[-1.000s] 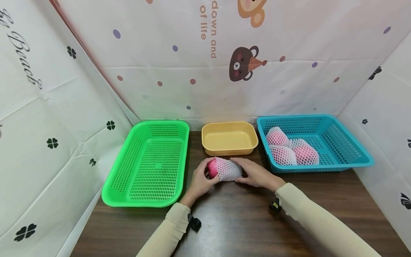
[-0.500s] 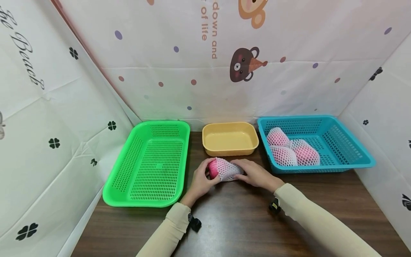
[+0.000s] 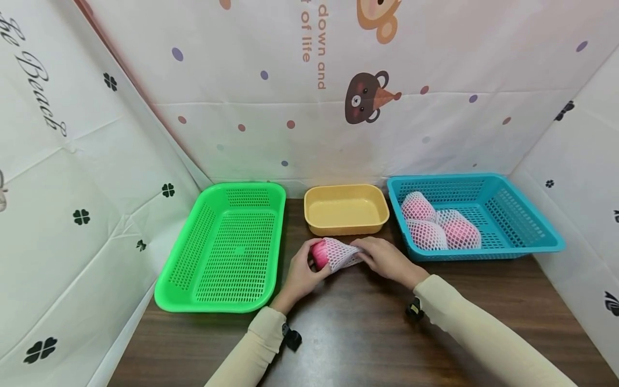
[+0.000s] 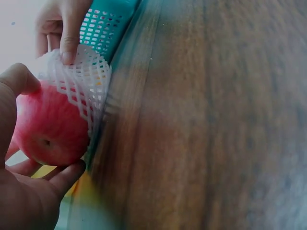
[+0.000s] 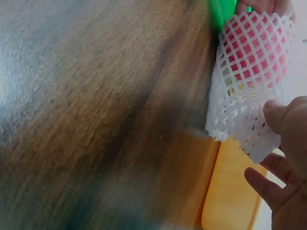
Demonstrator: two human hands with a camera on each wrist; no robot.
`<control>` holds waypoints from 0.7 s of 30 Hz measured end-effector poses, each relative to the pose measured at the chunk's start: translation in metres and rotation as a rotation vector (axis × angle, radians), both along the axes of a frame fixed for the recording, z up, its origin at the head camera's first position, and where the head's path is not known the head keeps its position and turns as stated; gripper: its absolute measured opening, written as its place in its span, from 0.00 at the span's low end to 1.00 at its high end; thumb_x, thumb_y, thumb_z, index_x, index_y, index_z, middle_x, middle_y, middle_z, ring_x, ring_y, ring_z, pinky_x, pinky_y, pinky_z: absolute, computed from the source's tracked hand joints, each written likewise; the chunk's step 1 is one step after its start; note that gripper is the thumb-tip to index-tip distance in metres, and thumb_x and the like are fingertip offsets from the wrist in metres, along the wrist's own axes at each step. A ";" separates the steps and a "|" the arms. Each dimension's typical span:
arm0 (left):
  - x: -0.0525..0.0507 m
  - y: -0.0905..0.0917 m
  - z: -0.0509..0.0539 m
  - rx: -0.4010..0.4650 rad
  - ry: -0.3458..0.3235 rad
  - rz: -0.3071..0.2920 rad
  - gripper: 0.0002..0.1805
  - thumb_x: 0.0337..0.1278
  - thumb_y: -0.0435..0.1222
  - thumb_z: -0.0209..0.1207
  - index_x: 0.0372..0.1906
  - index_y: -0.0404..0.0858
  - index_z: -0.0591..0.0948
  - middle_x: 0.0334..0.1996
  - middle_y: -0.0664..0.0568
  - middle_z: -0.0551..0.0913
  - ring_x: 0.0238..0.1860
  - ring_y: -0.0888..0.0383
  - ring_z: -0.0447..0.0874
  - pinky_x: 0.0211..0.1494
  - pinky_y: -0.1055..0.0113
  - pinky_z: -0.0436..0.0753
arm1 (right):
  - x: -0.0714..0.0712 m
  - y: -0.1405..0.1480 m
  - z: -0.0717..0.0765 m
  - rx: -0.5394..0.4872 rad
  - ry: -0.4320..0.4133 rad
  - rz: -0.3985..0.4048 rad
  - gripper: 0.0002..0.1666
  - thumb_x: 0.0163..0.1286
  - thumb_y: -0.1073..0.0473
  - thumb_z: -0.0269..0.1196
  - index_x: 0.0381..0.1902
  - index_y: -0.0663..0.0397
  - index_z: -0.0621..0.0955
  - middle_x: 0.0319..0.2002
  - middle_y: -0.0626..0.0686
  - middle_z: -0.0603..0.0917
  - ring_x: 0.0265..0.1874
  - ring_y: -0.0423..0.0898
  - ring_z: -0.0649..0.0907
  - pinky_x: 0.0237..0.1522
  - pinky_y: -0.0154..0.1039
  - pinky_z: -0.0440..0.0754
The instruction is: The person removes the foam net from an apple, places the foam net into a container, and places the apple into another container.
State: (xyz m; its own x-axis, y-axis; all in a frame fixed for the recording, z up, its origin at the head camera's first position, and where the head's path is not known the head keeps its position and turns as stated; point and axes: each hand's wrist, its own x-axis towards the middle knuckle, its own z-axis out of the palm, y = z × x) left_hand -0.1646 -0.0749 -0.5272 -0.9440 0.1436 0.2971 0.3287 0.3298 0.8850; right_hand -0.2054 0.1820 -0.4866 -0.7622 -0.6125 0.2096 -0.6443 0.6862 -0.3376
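A pink-red apple (image 3: 319,255) lies sideways above the brown table, partly inside a white foam net (image 3: 340,254). The left hand (image 3: 300,274) grips the apple's bare end; in the left wrist view the fingers and thumb curl round the red fruit (image 4: 53,127). On the other side, the right hand (image 3: 386,261) pinches the loose end of the net between thumb and fingers. The right wrist view shows the net (image 5: 249,72) stretching from the apple to the right thumb, its far end gathered.
A green basket (image 3: 278,258) stands at the left. Behind the hands is a yellow tray (image 3: 346,230). At the right, a blue basket (image 3: 524,220) holds three pink fruits in white nets (image 3: 462,233). A patterned cloth (image 3: 232,145) hangs behind them.
The right hand's fingers have closed on the net's end, which is now squeezed narrower than before. The left hand and the apple have hardly moved.
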 end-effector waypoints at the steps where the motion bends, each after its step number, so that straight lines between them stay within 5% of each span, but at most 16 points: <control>1: 0.001 0.000 0.000 -0.007 0.008 0.004 0.35 0.51 0.32 0.71 0.66 0.42 0.73 0.59 0.47 0.80 0.56 0.54 0.81 0.54 0.59 0.85 | 0.000 0.000 0.001 0.006 0.005 -0.004 0.18 0.70 0.59 0.69 0.57 0.48 0.83 0.50 0.49 0.87 0.50 0.46 0.85 0.55 0.50 0.84; 11: 0.007 -0.008 0.003 -0.175 0.144 0.076 0.44 0.46 0.39 0.74 0.71 0.36 0.70 0.62 0.44 0.76 0.60 0.50 0.78 0.62 0.52 0.80 | 0.003 -0.001 0.014 0.032 0.033 -0.042 0.17 0.70 0.61 0.69 0.55 0.50 0.84 0.48 0.50 0.87 0.48 0.47 0.86 0.54 0.50 0.84; 21: 0.013 -0.011 0.000 -0.189 0.153 0.120 0.43 0.40 0.37 0.75 0.70 0.45 0.75 0.53 0.41 0.71 0.51 0.46 0.78 0.55 0.49 0.82 | 0.005 0.002 0.029 0.024 0.091 -0.041 0.13 0.72 0.63 0.67 0.53 0.54 0.84 0.44 0.51 0.87 0.43 0.48 0.86 0.49 0.49 0.86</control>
